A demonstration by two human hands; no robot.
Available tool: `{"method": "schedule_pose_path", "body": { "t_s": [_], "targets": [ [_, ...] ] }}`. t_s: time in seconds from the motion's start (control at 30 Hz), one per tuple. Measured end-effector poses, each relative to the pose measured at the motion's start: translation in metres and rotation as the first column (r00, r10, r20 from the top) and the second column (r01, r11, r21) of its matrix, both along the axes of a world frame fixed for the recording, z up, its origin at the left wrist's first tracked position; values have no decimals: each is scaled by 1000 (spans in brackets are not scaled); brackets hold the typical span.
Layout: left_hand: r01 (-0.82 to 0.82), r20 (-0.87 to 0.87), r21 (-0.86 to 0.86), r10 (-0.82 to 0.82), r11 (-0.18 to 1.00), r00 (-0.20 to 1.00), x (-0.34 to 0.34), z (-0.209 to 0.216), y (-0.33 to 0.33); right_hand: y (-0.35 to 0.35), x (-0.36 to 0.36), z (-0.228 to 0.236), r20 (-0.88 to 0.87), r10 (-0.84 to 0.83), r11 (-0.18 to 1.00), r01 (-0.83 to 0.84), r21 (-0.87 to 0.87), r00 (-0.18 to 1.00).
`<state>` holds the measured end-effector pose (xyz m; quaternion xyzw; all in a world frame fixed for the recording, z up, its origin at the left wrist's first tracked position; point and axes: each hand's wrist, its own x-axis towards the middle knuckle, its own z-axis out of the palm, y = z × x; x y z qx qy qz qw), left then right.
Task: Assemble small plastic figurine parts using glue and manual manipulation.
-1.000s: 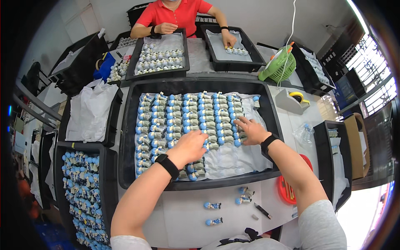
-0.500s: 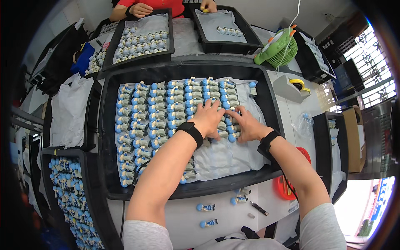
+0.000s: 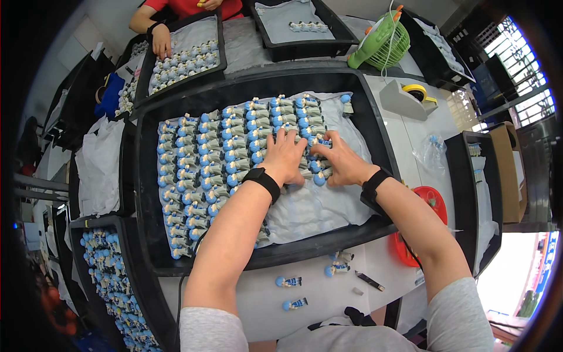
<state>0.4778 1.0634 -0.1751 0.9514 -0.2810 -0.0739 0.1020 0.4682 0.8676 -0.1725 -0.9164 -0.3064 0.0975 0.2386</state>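
Note:
Rows of small figurines [image 3: 235, 154] with light-blue heads and grey-green bodies lie in a large black tray [image 3: 275, 258] lined with white paper. My left hand [image 3: 284, 159] rests over the row ends near the tray's middle, its fingers spread on the figurines. Just right of it, my right hand [image 3: 347, 161] has thumb and forefinger around a blue-and-white figurine [image 3: 320, 142] at the right end of the rows. Beneath that hand lie other figurines, partly covered by the fingers. One figurine [image 3: 346, 105] stands apart at the tray's far right corner.
Loose figurines [image 3: 288, 281], a dark pen-like tool [image 3: 370, 281] and a red round container [image 3: 404, 249] are on the near table. A green fan [image 3: 384, 44] and tape dispenser [image 3: 404, 100] sit far right. Across, a co-worker's hand [image 3: 161, 41] reaches into another tray [image 3: 220, 56].
My right thumb and forefinger have come around a figurine; my left hand stays over the rows. The view has shifted slightly. The co-worker's hand has moved down to the figurines in the far-left tray.

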Motion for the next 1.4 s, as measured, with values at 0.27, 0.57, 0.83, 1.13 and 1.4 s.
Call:
{"method": "schedule_pose_path", "body": {
  "t_s": [0.27,0.57,0.83,1.13,1.4],
  "targets": [
    [-32,-101,84,40,996,994,-2,8,-15,-11,-9,15,-19,-54,992,56,117,998],
    [-60,-39,78,63,995,997,-2,-3,-10,-24,-124,114,-106,-86,950,113,290,991],
    [-38,26,-74,40,997,999,1,-6,-18,4,-241,34,-511,160,943,22,331,844],
    [12,73,-643,46,766,996,-30,66,6,18,-252,35,-298,136,990,-144,-5,945],
    [85,-289,-600,-315,795,904,-182,163,78,-30,-73,120,245,-106,994,106,14,964]
  ]
}}
